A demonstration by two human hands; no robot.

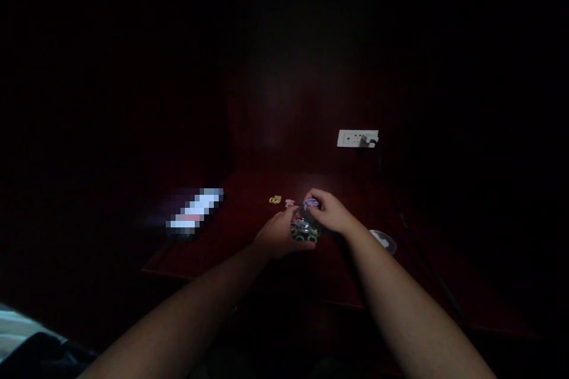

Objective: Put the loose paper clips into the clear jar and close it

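Note:
My left hand (279,233) is wrapped round a clear container (304,226) with green and other coloured bands inside, tilted above the dark red table. My right hand (326,210) is at the container's far right edge, its fingers closed on purple bands (310,203). Just beyond my left hand, a small group of pink bands (290,203) lies on the table. Yellow bands (275,199) sit a little further left.
A lit phone (195,212), its screen blurred, lies at the table's left. Right of my right forearm is a round lid (384,241). A wall socket (358,138) holds a plug, with a dark cable (429,260) running down across the right side.

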